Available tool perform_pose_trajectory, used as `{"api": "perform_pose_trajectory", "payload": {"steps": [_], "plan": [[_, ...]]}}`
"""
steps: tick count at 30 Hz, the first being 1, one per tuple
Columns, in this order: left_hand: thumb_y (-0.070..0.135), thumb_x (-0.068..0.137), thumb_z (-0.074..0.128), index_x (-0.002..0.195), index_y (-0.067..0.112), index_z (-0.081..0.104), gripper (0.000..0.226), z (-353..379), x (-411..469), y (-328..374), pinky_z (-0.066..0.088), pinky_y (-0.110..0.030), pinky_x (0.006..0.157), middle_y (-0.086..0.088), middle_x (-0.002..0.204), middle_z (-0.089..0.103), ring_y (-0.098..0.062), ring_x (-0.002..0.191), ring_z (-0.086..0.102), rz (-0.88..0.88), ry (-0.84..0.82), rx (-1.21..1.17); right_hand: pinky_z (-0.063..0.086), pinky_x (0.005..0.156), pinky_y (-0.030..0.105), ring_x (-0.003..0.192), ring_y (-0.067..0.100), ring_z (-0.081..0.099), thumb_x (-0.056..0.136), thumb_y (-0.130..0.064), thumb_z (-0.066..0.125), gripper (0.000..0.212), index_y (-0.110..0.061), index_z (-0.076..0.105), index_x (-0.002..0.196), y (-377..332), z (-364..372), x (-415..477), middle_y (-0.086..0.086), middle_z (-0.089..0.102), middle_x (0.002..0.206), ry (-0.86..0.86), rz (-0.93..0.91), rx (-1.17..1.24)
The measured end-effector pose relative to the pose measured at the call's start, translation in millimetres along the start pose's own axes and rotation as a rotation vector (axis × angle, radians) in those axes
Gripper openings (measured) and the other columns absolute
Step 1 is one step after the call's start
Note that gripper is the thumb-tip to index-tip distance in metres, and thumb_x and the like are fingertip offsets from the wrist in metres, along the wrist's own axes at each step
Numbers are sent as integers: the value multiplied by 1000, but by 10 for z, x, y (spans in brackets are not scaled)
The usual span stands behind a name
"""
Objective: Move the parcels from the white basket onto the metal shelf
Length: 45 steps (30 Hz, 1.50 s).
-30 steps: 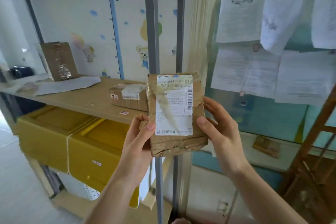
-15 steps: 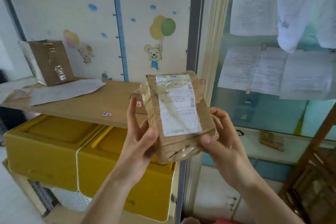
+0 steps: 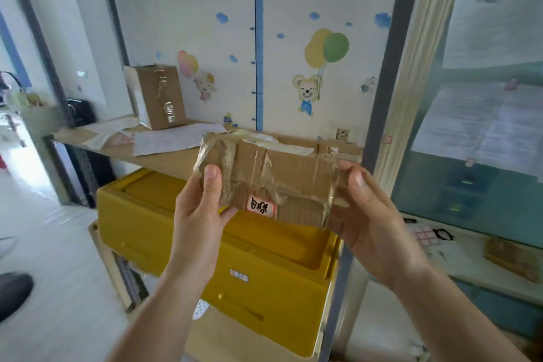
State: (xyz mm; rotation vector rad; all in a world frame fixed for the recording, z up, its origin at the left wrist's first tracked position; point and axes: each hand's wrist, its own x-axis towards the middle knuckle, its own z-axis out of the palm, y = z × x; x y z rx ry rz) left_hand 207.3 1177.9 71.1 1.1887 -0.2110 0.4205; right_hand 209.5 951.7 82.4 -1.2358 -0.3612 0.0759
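My left hand point(image 3: 202, 214) and right hand point(image 3: 373, 214) each clamp one end of a brown parcel point(image 3: 273, 176), thumbs pressed on its near face, fingers hidden behind. I hold it level in the air, just in front of the metal shelf point(image 3: 164, 160) and a little above its wooden board, so this one is not yet set down.

On the shelf, a taller taped carton point(image 3: 157, 95) stands upright at the back, well left of my parcel, with flat pale mailers point(image 3: 173, 139) lying in front of it; a further flat box seems to lie directly behind my parcel, though it is mostly hidden. Judging by that, several parcels are placed and the job is at least partly done. The white basket is not clearly in view, so I cannot tell how many remain.

The parcel is flat, worn corrugated cardboard, creased at the corners and wrapped crosswise in glossy clear tape. A small red-bordered sticker point(image 3: 261, 205) with handwritten marks sits low on its near face; a white label shows along the top edge.

Below the shelf sit yellow bins point(image 3: 264, 282).
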Motion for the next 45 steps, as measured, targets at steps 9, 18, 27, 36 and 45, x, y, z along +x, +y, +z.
{"api": "perform_pose_trajectory", "payload": {"steps": [9, 18, 27, 36, 45], "plan": [[45, 88, 62, 125, 15, 61, 48, -797, 961, 131, 58, -40, 90, -7, 115, 75, -26, 108, 71, 99, -191, 277, 60, 93, 32, 112, 1, 69, 74, -39, 85, 76, -32, 53, 142, 7, 568, 779, -16, 67, 131, 121, -247, -707], [26, 94, 60, 103, 26, 66, 11, -1282, 2418, -249, 59, -33, 74, 5, 90, 76, -10, 83, 70, 192, -312, 567, 51, 104, 39, 122, 13, 63, 69, -65, 78, 75, -29, 63, 134, 201, 813, 2015, -10, 70, 132, 287, -161, -1385], [20, 95, 61, 129, 19, 53, 35, -1282, 2728, -937, 43, -10, 74, 28, 99, 57, 12, 88, 54, 113, -477, 751, 38, 108, 48, 123, 22, 54, 67, -73, 73, 77, -26, 60, 128, 478, 623, 2271, -1, 64, 125, 283, 163, -1778], [40, 88, 63, 140, 19, 45, 59, -1326, 2750, -958, 50, -20, 86, 16, 122, 61, -4, 108, 61, 12, -567, 719, 29, 115, 61, 143, 21, 38, 67, -74, 72, 97, -21, 48, 145, 452, 595, 2212, -5, 52, 149, 271, 233, -1876], [39, 97, 47, 130, 19, 60, 41, -1512, 2171, -815, 51, -28, 65, 11, 97, 73, -6, 73, 65, 257, -381, 1080, 40, 114, 44, 131, 6, 51, 88, -55, 66, 57, -29, 56, 138, 49, 817, 1398, -15, 59, 142, 362, -154, -1646]]}}
